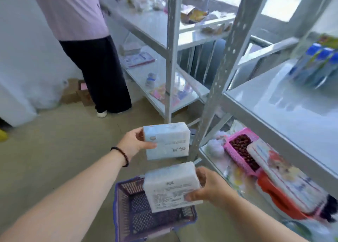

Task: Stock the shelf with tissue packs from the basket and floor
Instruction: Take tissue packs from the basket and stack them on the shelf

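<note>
Both grips are closed: my left hand (134,144) holds a pale blue wrapped tissue pack (167,141), my right hand (210,186) a white one (171,186) over the purple mesh basket (126,214), whose visible part looks empty; labels blur.

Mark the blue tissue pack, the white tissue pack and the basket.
blue tissue pack (167,143), head view, front face.
white tissue pack (171,186), head view, printed face.
basket (117,201), head view, left rim.

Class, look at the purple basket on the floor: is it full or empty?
Empty, as far as it shows: the basket's mesh floor is bare. The tissue pack in the right hand hides one corner.
</note>
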